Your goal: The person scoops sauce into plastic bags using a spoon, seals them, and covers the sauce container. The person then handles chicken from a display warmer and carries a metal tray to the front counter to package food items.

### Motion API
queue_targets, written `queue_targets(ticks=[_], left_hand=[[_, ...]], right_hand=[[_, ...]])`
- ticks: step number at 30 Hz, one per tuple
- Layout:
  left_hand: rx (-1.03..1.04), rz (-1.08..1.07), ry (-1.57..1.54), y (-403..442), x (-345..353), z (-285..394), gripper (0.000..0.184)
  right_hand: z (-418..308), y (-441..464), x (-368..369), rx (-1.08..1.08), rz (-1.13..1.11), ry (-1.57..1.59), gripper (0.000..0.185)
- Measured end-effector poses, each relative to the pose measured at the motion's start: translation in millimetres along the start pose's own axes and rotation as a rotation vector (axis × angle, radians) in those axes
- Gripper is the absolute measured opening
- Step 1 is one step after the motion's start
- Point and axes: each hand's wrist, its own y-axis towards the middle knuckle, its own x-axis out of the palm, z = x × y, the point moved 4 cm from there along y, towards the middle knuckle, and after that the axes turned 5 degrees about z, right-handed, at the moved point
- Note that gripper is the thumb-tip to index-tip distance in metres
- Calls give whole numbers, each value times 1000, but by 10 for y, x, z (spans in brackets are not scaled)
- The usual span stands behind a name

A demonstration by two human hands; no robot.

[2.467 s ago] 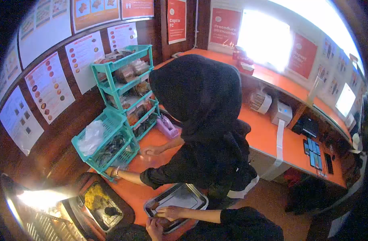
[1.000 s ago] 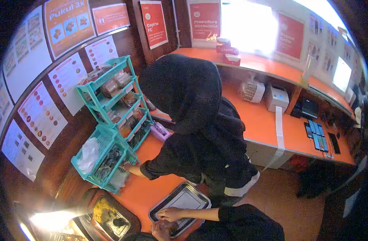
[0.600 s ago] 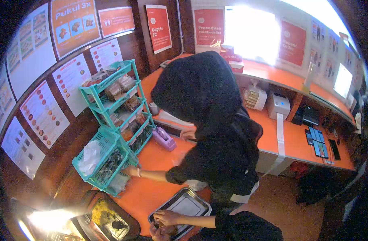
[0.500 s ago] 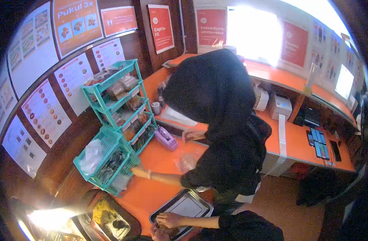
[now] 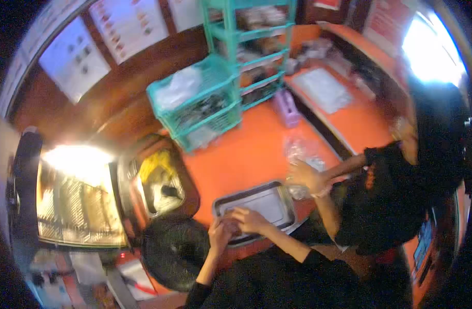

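Observation:
My left hand [image 5: 219, 236] and my right hand [image 5: 250, 221] meet over the near left part of a dark-rimmed metal tray [image 5: 285, 198]. Between them is a reddish-brown lump [image 5: 232, 226], mostly covered by curled fingers; blur hides what kind of thing it is. The tray's pale flat bottom shows beyond my right hand. On the right, a co-worker's hand [image 5: 307, 176] is at a clear plastic bag [image 5: 296, 149], beside the tray's far right corner.
Left of the tray stand a container with yellow contents [image 5: 161, 165], a round black lid-like disc [image 5: 174, 252] and a brightly lit glass case [image 5: 81, 206]. Teal baskets [image 5: 231, 110] and a purple tape dispenser [image 5: 286, 108] sit farther back on the orange table [image 5: 220, 170].
My view has swung left and down. The co-worker's hand has left the teal basket and is now at the clear bag. My hands stay together at the tray.

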Motion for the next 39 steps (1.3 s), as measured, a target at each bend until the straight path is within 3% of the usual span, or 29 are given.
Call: queue_targets(ticks=[2,3,5,8,13,15,17,19,21,22,25,27,29,31,33,36,37,38,39], left_hand=[[-304,55,-290,-185,105,-416,18],[-407,91,-385,-255,105,-484,19],[141,89,102,-67,-62,-40,15],[80,99,68,-71,-82,-53,13],[-29,69,-41,9,-185,-2,9],[-136,181,-254,6,-271,-51,6],[-153,248,-250,75,-421,50,8],[-171,310,-255,110,-487,42,9],[-97,313,-107,106,-483,7,10],[-204,301,-195,110,-458,42,10],[-167,256,-167,163,-398,158,10],[-192,121,-106,231,-493,366,11],[-319,-604,-316,233,-472,641,25],[-174,-974,-801,279,-678,1042,44],[25,-1186,-1096,394,-981,1471,53],[310,-1269,-939,535,-1471,1984,45],[364,-1299,-840,566,-1587,2078,50],[462,-1208,-889,516,-1662,2094,78],[470,-1212,-878,426,-1699,2030,78]], right_hand=[[-138,-3,-54,21,-91,-54,37],[-183,-9,-57,-31,-34,-82,35],[-232,-9,-23,-85,24,-104,33],[-228,-26,7,-161,72,-268,26],[-204,-18,-45,-182,74,-280,21],[-203,5,-137,-179,76,-259,20],[-204,101,-339,-15,142,-221,15],[-273,119,-441,-66,223,-210,14],[-263,60,-379,-285,166,-293,14],[-304,110,-529,-259,232,-276,15],[-387,239,-751,-182,165,-336,18],[-381,291,-860,-190,183,-342,21],[-409,389,-1072,-231,307,-414,22],[-474,547,-1352,-147,259,-317,15],[-510,708,-1638,-119,377,-276,17],[-295,960,-2052,-105,584,-274,22],[-266,1067,-2222,-118,630,-252,21],[-239,1174,-2395,-131,674,-229,21],[-176,1294,-2549,-138,684,-229,21]])
